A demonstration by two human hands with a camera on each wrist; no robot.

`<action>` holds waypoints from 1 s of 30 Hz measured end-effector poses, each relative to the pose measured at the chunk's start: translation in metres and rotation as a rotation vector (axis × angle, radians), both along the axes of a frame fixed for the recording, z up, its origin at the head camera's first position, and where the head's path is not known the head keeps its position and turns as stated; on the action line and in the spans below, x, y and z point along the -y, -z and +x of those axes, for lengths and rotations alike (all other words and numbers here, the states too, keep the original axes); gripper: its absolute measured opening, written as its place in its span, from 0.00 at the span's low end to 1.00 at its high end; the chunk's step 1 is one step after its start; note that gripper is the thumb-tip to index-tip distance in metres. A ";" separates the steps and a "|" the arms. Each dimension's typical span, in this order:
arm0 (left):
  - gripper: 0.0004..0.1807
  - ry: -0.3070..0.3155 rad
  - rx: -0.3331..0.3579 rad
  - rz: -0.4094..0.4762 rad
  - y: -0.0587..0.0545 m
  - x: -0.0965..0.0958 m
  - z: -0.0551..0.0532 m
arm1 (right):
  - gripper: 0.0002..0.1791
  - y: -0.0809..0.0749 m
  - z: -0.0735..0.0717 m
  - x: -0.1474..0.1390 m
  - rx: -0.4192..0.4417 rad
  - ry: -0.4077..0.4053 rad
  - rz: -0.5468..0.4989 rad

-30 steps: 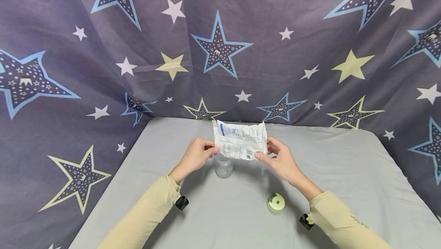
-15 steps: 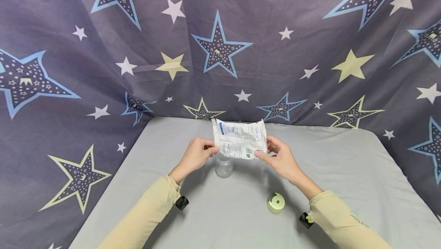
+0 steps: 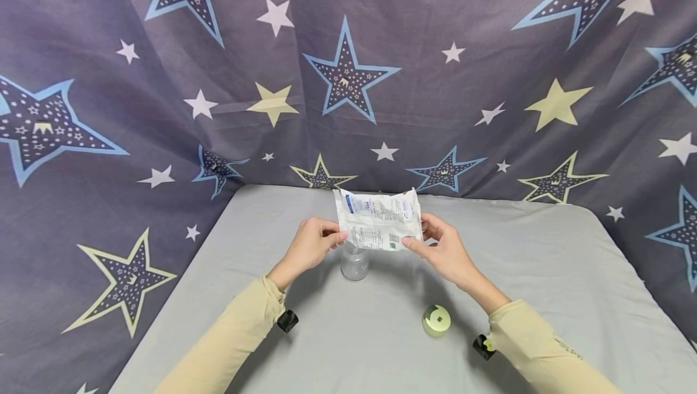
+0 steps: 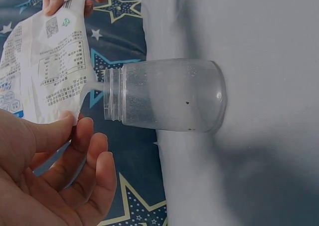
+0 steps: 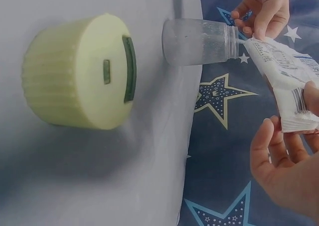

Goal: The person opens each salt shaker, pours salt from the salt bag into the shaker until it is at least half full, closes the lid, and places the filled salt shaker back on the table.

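Both hands hold a white printed plastic packet (image 3: 378,218) above a clear jar with no lid (image 3: 355,265). My left hand (image 3: 310,242) pinches the packet's lower left corner between thumb and fingers. At the other end, my right hand (image 3: 445,255) grips the packet with its thumb on the printed face. From the corner by my left hand a thin white stream (image 4: 93,87) runs into the jar's mouth. The jar stands upright on the grey cloth, its walls see-through with a few dark specks. What lies inside the packet is hidden.
A pale green ribbed lid (image 3: 436,321) with a dark green tab lies on the grey cloth-covered table (image 3: 348,345), nearer than the jar and to its right. A dark star-patterned curtain (image 3: 414,31) hangs behind and along the sides.
Over the last second the packet's upper edge and left end have shifted very slightly up and left. Both hands stay almost still; jar and lid stand where they were.
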State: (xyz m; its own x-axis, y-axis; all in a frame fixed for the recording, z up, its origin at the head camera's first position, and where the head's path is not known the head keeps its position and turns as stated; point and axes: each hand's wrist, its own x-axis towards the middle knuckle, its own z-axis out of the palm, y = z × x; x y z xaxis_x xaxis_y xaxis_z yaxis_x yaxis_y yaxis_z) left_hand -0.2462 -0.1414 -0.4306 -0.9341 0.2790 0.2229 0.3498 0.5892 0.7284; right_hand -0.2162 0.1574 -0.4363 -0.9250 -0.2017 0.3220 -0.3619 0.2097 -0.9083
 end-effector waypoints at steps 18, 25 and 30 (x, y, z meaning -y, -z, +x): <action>0.11 -0.004 -0.002 0.012 -0.002 -0.001 0.000 | 0.20 0.001 -0.002 -0.001 -0.016 0.001 -0.005; 0.13 -0.003 0.007 0.016 -0.002 -0.001 0.000 | 0.20 0.000 -0.001 -0.001 -0.024 -0.004 -0.015; 0.13 -0.009 0.009 0.015 -0.001 -0.001 0.000 | 0.20 0.000 -0.002 0.000 -0.025 0.000 -0.013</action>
State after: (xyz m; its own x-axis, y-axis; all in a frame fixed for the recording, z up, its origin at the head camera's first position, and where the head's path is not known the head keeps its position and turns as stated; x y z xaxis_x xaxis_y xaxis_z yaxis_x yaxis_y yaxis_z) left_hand -0.2459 -0.1406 -0.4294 -0.9385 0.2674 0.2182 0.3377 0.5809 0.7406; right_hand -0.2181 0.1577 -0.4363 -0.9168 -0.1975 0.3472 -0.3842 0.1981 -0.9018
